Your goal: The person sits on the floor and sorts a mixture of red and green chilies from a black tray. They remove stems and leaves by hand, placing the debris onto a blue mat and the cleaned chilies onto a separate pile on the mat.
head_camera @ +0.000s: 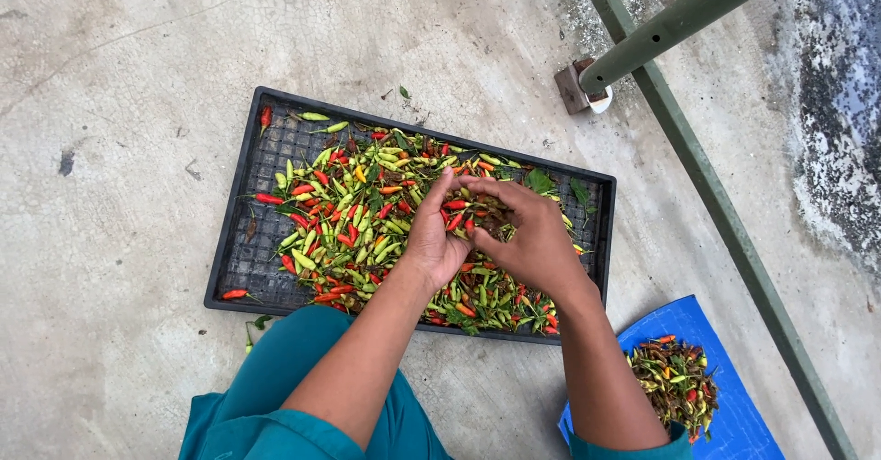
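Head view: you are cupping a small clump of red and green chillies (463, 214) between both hands above the black mesh tray (240, 240). Your left hand (435, 232) is lying palm-up, fingers curled under the clump; your right hand (528, 235) is closing over it from the other side. The main chilli heap (367, 212) is spreading across the tray, while a smaller sorted pile (677, 382) is sitting on a blue sheet (734, 414). A loose cup risks chillies slipping between your fingers onto the concrete floor (110, 102).

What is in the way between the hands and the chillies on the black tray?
Nothing visible. The left hand and right hand are already cupped together around a handful of chillies, right above the heap on the black tray.
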